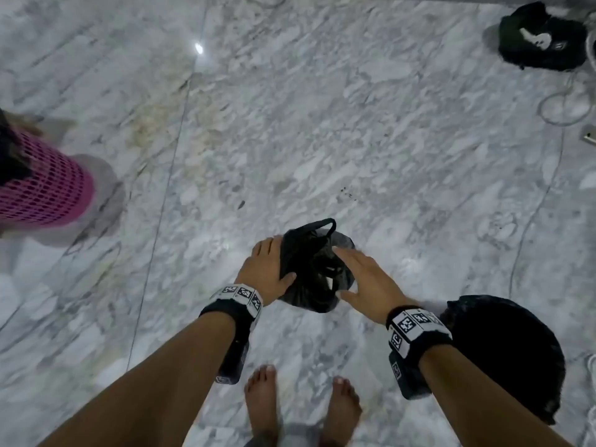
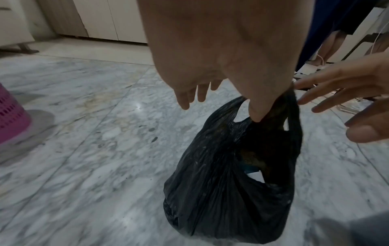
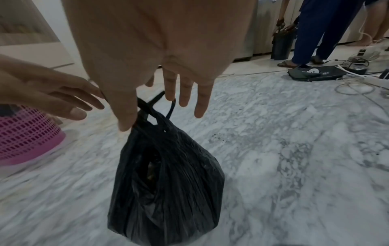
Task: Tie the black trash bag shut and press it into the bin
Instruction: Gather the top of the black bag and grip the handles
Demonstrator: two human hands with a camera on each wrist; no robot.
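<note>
The black trash bag [image 1: 309, 285] is in front of my feet, and its mouth gapes open between the handles [image 2: 252, 166]. My left hand [image 1: 267, 269] grips its left side, with the thumb [image 2: 258, 109] pinching a handle strap. My right hand [image 1: 364, 279] hovers at the right side with straight, spread fingers [image 3: 185, 96]. Its thumb [image 3: 126, 119] rests against the gathered handles [image 3: 151, 109], and the free loop sticks up by the index fingertip. A pink mesh bin [image 1: 45, 188] stands on the floor at the far left, about an arm's length away.
A round black-lined container [image 1: 506, 353] sits low on the right beside my right wrist. At the back right are a black pouch [image 1: 541, 37] and loose cables [image 1: 564, 108], with a person in blue trousers [image 3: 315, 36] there. My bare feet [image 1: 264, 398] stand on the marble floor [image 1: 290, 124].
</note>
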